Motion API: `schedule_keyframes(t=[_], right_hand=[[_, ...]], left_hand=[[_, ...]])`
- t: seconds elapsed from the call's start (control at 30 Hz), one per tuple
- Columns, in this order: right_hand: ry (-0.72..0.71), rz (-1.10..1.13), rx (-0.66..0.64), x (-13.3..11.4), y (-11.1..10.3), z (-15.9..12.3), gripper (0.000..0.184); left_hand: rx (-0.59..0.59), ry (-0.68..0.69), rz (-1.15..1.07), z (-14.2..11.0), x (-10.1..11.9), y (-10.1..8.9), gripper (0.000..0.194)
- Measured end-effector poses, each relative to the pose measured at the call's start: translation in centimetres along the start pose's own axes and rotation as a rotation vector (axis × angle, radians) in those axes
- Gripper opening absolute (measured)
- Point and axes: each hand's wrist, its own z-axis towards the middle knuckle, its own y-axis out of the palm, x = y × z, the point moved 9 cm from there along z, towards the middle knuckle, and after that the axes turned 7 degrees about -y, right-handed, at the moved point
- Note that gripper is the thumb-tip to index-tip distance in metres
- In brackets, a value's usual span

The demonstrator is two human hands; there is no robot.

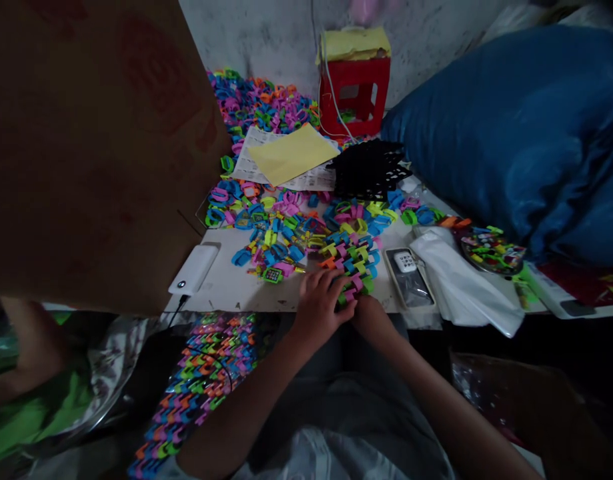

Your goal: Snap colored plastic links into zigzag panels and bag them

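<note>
Several rows of plastic toy watches in pink, green, blue, orange and yellow lie together at the table's near edge. My left hand curls over their lower left end, thumb below and fingers above, with green and pink pieces between. Closed against the same end from the right is my right hand; its fingertips are hidden. Just left of the rows lies a loose pile of toy watches, with a green one showing a dark, icon-covered face.
A tall cardboard box blocks the left side. A power bank, phone, white plastic bag and black mesh lie about. Behind stand a red stool and blue sack. A co-worker's arm shows at left.
</note>
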Motion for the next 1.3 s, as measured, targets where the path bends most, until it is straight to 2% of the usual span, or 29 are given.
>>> schedule_keyframes(t=[0.17, 0.23, 0.27, 0.33, 0.43, 0.5, 0.53, 0.6, 0.83, 1.03, 1.13, 1.23, 1.3], right_hand=[[-0.002, 0.102, 0.214, 1.6, -0.3, -0.8, 0.026], [-0.015, 0.156, 0.264, 1.9, -0.4, -1.2, 0.023], [-0.022, 0.187, 0.276, 1.9, -0.4, -1.4, 0.021], [-0.022, 0.262, 0.278, 2.2, -0.2, -1.8, 0.022], [0.009, 0.398, 0.335, 3.3, -0.3, -3.2, 0.032], [0.033, 0.459, 0.401, 4.2, -0.5, -4.5, 0.037], [0.040, 0.473, 0.421, 4.6, -0.5, -5.1, 0.037], [0.039, 0.479, 0.425, 5.0, -0.4, -6.0, 0.037], [0.046, 0.498, 0.375, 4.4, -0.2, -7.2, 0.034], [0.021, 0.569, 0.358, 1.8, -1.2, -7.6, 0.031], [-0.050, 0.542, 0.359, -0.7, -3.0, -7.9, 0.027], [-0.125, 0.480, 0.384, -3.5, -5.0, -8.5, 0.025], [-0.169, 0.420, 0.400, -5.5, -5.9, -8.9, 0.028]], left_hand=[[-0.021, -0.044, 0.000, 0.3, 0.3, 0.4, 0.041], [-0.014, -0.007, -0.042, 0.0, 0.0, -0.2, 0.045], [0.002, -0.010, -0.065, -0.1, -0.8, -0.7, 0.046], [0.076, -0.106, -0.073, -0.4, -4.2, -2.2, 0.041], [0.156, -0.361, 0.053, -1.5, -11.8, -4.2, 0.037], [0.091, -0.453, 0.132, -2.1, -15.8, -4.1, 0.045], [0.040, -0.462, 0.152, -2.3, -17.1, -3.8, 0.047], [-0.033, -0.432, 0.169, -2.3, -18.3, -2.9, 0.045], [-0.005, -0.318, 0.284, -0.5, -16.1, -1.7, 0.036], [0.030, -0.226, 0.180, 0.9, -14.9, -3.0, 0.017], [0.044, -0.171, 0.020, 1.1, -13.0, -5.3, 0.012], [0.071, -0.228, -0.093, 0.1, -10.8, -9.2, 0.014], [0.068, -0.262, -0.069, -1.1, -8.8, -12.1, 0.018]])
